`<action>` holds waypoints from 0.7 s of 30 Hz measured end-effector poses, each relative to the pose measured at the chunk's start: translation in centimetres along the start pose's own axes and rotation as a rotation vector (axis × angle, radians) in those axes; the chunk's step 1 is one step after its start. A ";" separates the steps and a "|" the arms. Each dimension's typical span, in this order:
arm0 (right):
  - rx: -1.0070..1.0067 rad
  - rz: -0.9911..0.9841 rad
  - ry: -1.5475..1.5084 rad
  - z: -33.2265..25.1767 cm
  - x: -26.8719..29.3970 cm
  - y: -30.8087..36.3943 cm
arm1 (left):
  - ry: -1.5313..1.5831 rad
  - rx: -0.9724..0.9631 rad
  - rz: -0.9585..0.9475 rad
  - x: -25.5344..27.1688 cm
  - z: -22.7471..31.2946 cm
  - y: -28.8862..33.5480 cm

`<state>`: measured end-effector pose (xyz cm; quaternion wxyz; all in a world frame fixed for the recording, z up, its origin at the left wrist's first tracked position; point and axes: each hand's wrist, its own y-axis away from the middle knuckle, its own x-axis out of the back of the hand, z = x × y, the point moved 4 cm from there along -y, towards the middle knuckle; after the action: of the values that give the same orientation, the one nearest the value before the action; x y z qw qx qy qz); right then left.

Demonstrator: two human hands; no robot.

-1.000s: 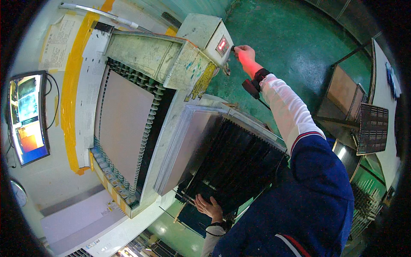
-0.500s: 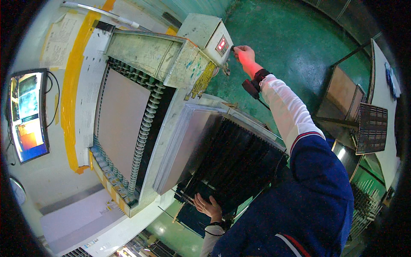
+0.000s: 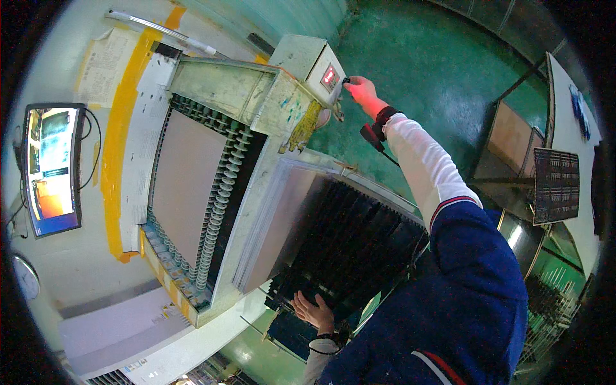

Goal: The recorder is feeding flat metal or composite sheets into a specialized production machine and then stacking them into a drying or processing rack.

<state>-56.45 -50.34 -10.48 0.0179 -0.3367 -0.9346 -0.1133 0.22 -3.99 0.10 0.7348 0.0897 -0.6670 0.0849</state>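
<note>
The pale board [image 3: 189, 183] has slid farther from the stack of sheets [image 3: 279, 224]. More rollers [image 3: 217, 212] now show on the side toward that stack.

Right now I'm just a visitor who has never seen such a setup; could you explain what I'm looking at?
There's no robot here: a person works bare-handed, seen from a fisheye camera on their head, so straight edges look bent. A flat panel lies on ringed rollers. The right hand pinches what looks like a small dark knob on a control box with a red-lit display. The left hand, open, is at a dark ridged rack; touching or not, I can't tell.
</note>
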 end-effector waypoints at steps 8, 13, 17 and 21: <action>0.034 0.025 -0.032 -0.7 -0.1 1.3 | 0.012 -0.017 0.014 0.2 0.2 0.2; 0.031 0.016 -0.005 -1.4 0.1 2.1 | 0.009 -0.017 0.019 -0.1 -0.3 0.4; 0.091 0.057 0.059 -0.6 0.3 1.1 | 0.002 -0.035 0.022 -0.1 -0.3 0.2; 0.069 0.051 0.058 -1.1 -0.1 1.7 | -0.009 -0.024 0.020 0.0 -0.2 0.3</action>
<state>-55.33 -49.38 -9.05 0.0596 -0.3563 -0.9281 -0.0905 0.38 -3.63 0.07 0.7320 0.0745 -0.6720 0.0840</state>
